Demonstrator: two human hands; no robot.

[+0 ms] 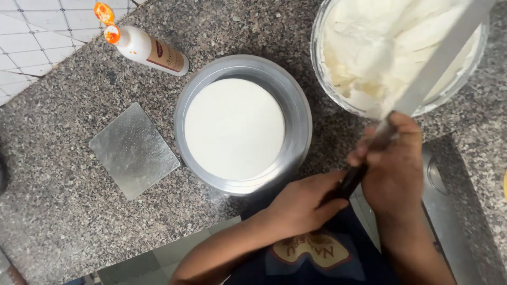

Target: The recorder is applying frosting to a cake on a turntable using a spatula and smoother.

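I'm gripping the long spatula (422, 87) with my right hand (393, 163), fingers wrapped tight round its dark handle, blade lying over the cream bowl (338, 97) rim. My left hand (301, 203) is loosely curled, touching the handle end. The round tin (296, 105) is sitting mid-counter, open granite (58, 211) showing left, beyond the silver board (133, 150).

Even, fairly bright light falls from above on the grey speckled counter (68, 211), with no hard glare. The white disc (234, 128) inside the round metal pan (296, 113) is nearly blown out and shows no surface detail. Soft shadows lie beside the pan's right edge and under the cream bowl (338, 97). The long blade (441, 58) is smeared by motion blur, and the right hand (393, 169) is slightly soft. The square silver board (133, 150) gives a dull sheen. The whole picture looks a little compressed and grainy.
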